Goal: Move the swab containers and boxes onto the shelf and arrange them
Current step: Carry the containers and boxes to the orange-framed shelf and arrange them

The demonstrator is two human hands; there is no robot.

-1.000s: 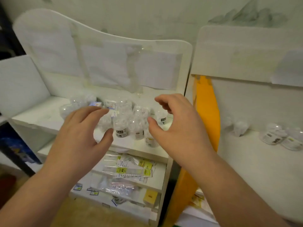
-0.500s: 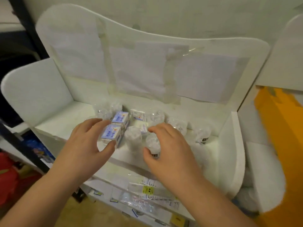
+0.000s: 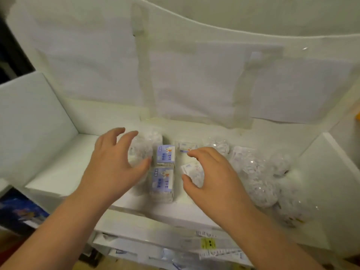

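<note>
Shelf: white top shelf (image 3: 64, 168) with side walls and a tall back panel; taped paper sheets (image 3: 196, 82) cover the panel.
Left hand: left hand (image 3: 115, 166) hovers over the shelf at 9 o'clock of the boxes; fingers spread and loosely curved, thumb tip just beside the rear box. Whether the fingertips touch the container beneath them cannot be told.
Right hand: right hand (image 3: 212, 178) at 3 o'clock of the boxes; fingers curved and slightly apart, arched over a small clear container (image 3: 193, 172) with a white label. Contact with it cannot be confirmed.
Boxes: two blue-and-white swab boxes stand end to end at shelf centre, rear box (image 3: 166, 155) at 12 o'clock of front box (image 3: 162, 182), touching.
Left containers: clear round swab containers (image 3: 144, 145) at 9 to 10 o'clock of the rear box, partly under the left fingers.
Right containers: a cluster of clear swab containers (image 3: 259, 184) at 3 o'clock of the right hand, reaching the front edge; blurred.
Rear item: a small labelled pack (image 3: 187, 147) at 12 o'clock of the right hand.
Lower shelf: packets with yellow labels (image 3: 208, 243) at 6 o'clock.
</note>
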